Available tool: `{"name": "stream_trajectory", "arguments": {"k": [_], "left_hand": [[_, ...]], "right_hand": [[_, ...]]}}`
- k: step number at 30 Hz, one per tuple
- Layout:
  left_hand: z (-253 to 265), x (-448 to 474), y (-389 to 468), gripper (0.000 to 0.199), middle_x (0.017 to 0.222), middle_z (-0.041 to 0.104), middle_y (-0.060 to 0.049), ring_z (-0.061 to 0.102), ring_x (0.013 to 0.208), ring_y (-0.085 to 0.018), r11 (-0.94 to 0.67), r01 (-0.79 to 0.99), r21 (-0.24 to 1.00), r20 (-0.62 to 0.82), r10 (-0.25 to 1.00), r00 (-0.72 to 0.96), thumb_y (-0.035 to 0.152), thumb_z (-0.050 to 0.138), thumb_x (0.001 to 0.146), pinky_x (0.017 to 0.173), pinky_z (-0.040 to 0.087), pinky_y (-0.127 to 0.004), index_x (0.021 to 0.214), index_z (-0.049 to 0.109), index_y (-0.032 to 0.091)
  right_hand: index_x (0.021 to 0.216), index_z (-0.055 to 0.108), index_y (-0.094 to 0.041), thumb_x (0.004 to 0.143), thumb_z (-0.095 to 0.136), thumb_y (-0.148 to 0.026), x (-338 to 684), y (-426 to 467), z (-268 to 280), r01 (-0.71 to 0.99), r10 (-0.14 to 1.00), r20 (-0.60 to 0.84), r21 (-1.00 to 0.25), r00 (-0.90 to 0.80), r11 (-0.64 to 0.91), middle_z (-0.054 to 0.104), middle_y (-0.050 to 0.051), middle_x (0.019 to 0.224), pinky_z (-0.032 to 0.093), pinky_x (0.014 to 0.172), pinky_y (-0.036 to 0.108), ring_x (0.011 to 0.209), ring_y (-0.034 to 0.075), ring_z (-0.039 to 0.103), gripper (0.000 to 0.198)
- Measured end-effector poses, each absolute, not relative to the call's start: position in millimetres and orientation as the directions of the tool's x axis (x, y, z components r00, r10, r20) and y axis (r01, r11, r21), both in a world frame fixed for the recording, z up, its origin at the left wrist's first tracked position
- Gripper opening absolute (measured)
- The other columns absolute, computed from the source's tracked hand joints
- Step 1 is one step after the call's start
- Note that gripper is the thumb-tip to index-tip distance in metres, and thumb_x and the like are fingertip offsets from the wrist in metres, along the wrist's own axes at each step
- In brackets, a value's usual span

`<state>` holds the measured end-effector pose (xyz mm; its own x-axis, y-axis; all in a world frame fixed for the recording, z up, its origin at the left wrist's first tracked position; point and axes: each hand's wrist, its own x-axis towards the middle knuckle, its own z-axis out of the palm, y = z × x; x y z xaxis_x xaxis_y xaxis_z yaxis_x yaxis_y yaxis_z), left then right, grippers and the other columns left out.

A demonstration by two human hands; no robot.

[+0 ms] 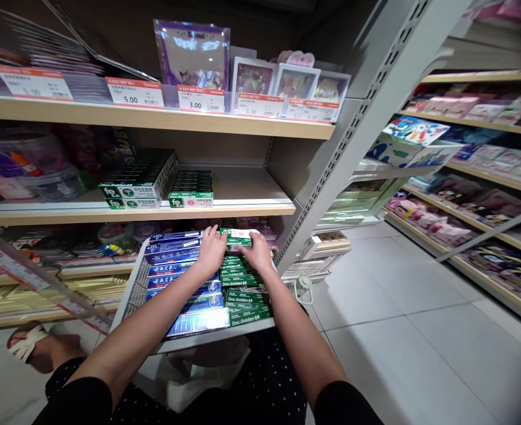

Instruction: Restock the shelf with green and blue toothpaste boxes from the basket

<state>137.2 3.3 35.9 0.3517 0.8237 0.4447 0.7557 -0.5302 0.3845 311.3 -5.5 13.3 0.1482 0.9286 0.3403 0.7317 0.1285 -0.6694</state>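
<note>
A shallow grey tray rests in front of me, filled with rows of toothpaste boxes. Blue toothpaste boxes fill its left and middle part, and green Doc.Golden toothpaste boxes its right part. At the tray's far end, my left hand and my right hand close on a small group of green toothpaste boxes from both sides. The left fingertips lie at the boxes' left end, partly hiding it. The right thumb presses their near face while its fingers curl round the right end.
Two stacks of green boxes, the left one and the right one, stand on the middle shelf. Clear plastic tubs sit left of them. A grey upright post borders the shelf on the right, beside a tiled floor.
</note>
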Motion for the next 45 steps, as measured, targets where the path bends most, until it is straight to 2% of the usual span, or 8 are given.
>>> {"name": "stream_trajectory", "arguments": {"k": [5,10,13,18,22,26,38,45], "left_hand": [[70,109,-18,0.047,0.123,0.059,-0.014,0.057,0.115,-0.032,-0.456,0.738,0.497,0.442,0.865,0.236,0.012,0.059,0.080,0.101,0.040,-0.045,0.126,0.056,0.020],[75,43,-52,0.045,0.112,0.063,-0.008,0.063,0.097,-0.026,-0.369,0.707,0.604,0.392,0.909,0.140,0.030,0.068,0.079,0.089,0.050,-0.035,0.124,0.060,0.026],[61,18,-69,0.041,0.111,0.065,-0.007,0.065,0.081,-0.021,-0.263,0.679,0.685,0.321,0.946,0.043,0.038,0.066,0.081,0.074,0.054,-0.031,0.120,0.064,0.026],[44,12,-78,0.035,0.112,0.067,-0.007,0.066,0.082,-0.019,-0.161,0.522,0.838,0.249,0.963,-0.104,0.043,0.064,0.081,0.069,0.055,-0.029,0.109,0.068,0.023],[43,12,-82,0.051,0.107,0.067,-0.008,0.068,0.072,-0.017,0.036,0.194,0.980,-0.013,0.993,-0.117,0.048,0.072,0.072,0.063,0.057,-0.031,0.113,0.059,0.020],[42,8,-86,0.053,0.087,0.068,-0.003,0.070,0.070,-0.018,0.212,0.009,0.977,-0.211,0.976,-0.054,0.050,0.077,0.067,0.072,0.058,-0.035,0.104,0.057,0.018],[31,4,-81,0.052,0.082,0.070,-0.003,0.070,0.081,-0.019,0.210,-0.107,0.972,-0.219,0.972,-0.081,0.045,0.084,0.058,0.084,0.056,-0.038,0.094,0.060,0.016],[39,0,-67,0.053,0.088,0.072,-0.007,0.070,0.084,-0.022,0.053,-0.011,0.999,-0.054,0.994,-0.098,0.049,0.080,0.061,0.083,0.056,-0.040,0.097,0.064,0.014]], "right_hand": [[0.123,0.058,-0.018,0.074,0.074,-0.037,303,-27,40,0.620,0.865,0.485,-0.720,0.131,0.310,0.058,0.013,0.122,0.045,0.101,0.040,0.114,0.027,0.056,0.055],[0.121,0.060,-0.024,0.073,0.074,-0.041,277,-40,43,0.401,0.940,0.337,-0.856,-0.047,0.327,0.064,0.008,0.118,0.055,0.077,0.034,0.087,0.020,0.064,0.053],[0.118,0.061,-0.023,0.071,0.076,-0.040,266,-40,34,0.246,0.966,0.220,-0.937,-0.135,0.248,0.067,0.008,0.113,0.056,0.073,0.033,0.081,0.018,0.066,0.053],[0.107,0.062,-0.018,0.065,0.080,-0.036,262,-35,22,0.080,0.980,0.047,-0.995,-0.194,0.064,0.070,0.005,0.085,0.056,0.077,0.034,0.078,0.019,0.068,0.049],[0.103,0.062,-0.020,0.058,0.086,-0.033,263,-33,18,-0.028,0.973,-0.095,-0.994,-0.210,-0.103,0.070,0.004,0.098,0.055,0.083,0.031,0.087,0.017,0.068,0.052],[0.090,0.062,-0.020,0.052,0.090,-0.030,264,-30,15,-0.170,0.945,-0.240,-0.945,-0.224,-0.280,0.069,0.000,0.081,0.055,0.077,0.027,0.078,0.014,0.067,0.048],[0.081,0.069,-0.018,0.052,0.089,-0.033,258,-32,13,-0.140,0.937,-0.249,-0.947,-0.244,-0.288,0.071,0.002,0.080,0.055,0.070,0.026,0.071,0.014,0.066,0.038],[0.083,0.066,-0.017,0.055,0.086,-0.036,256,-32,38,-0.063,0.977,-0.081,-0.994,-0.196,-0.094,0.069,0.003,0.081,0.055,0.075,0.030,0.074,0.016,0.066,0.039]]}}
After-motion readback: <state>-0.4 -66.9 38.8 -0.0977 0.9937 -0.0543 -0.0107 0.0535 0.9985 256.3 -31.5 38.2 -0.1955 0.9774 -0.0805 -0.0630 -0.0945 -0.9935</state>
